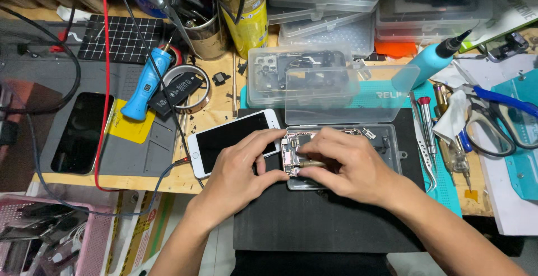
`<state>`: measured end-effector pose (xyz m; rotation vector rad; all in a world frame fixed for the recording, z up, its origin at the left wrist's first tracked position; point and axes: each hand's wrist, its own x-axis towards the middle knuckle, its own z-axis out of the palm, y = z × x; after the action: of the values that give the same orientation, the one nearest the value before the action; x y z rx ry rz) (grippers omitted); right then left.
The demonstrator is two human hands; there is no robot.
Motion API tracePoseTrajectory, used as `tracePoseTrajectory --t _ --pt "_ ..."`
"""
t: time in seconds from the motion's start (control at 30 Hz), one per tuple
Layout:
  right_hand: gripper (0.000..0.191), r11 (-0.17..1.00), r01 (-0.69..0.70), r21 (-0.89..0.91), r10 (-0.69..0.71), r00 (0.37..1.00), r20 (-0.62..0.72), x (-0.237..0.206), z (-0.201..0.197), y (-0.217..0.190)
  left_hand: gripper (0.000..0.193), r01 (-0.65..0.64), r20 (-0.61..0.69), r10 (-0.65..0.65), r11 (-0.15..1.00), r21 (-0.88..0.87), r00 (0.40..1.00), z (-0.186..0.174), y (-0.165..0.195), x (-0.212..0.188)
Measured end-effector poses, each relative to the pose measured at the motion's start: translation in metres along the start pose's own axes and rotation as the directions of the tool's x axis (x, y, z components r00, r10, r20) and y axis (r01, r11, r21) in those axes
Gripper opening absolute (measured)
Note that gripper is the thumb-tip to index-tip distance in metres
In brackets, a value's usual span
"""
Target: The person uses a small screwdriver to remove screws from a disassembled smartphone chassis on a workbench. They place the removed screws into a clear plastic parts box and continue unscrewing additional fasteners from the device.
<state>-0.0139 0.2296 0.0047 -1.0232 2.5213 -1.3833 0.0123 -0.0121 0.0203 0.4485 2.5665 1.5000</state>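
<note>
— What's under the hands?

— An opened phone body with its pink-toned boards showing, lying on a black mat at the front edge of the bench, inside a shallow clear tray whose lid stands open behind it.

— And the right hand?

— The right hand is pinched around a slim brass-coloured tool, its tip down in the phone body's insides.

— The left?

— The left hand lies curled against the phone body's left side, fingers bracing it; I can't tell whether it truly clasps it. A white phone with a dark screen lies just beside that hand, tilted, half off the mat.

— Further out?

— Tweezers and small screwdrivers lie to the right on a teal mat, scissors beyond them. Toward the left edge, a blue-handled tool rests on a grey work mat beside a dark phone. Clear parts boxes stack along the back edge.
</note>
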Motion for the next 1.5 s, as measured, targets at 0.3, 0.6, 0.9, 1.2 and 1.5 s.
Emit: tracePoseTrajectory --t 0.3,0.6,0.9,1.2,1.5 --pt "0.026 0.998 -0.067 0.008 0.067 0.998 0.009 0.001 0.001 0.0 0.069 -0.013 -0.007 0.013 1.0 0.005 1.0 0.0 0.0 0.0" --pt "0.018 0.999 0.035 -0.018 -0.035 0.999 -0.022 0.002 0.001 0.002 0.07 -0.054 0.012 0.054 0.998 0.015 0.998 -0.002 -0.005 0.002" --pt "0.018 0.998 0.05 -0.047 -0.051 0.998 -0.036 0.002 0.002 -0.002 0.069 -0.04 0.041 0.039 0.999 0.021 0.998 -0.003 -0.006 0.005" --pt "0.022 0.998 0.063 -0.023 -0.063 0.998 -0.025 0.001 0.003 0.0 0.07 -0.109 0.062 0.109 0.994 -0.005 0.992 -0.007 -0.009 0.008" --pt "0.011 0.998 0.054 -0.023 -0.055 0.997 -0.054 -0.002 0.005 0.007 0.071 -0.059 0.051 0.059 0.998 0.009 0.997 -0.007 -0.009 0.01"
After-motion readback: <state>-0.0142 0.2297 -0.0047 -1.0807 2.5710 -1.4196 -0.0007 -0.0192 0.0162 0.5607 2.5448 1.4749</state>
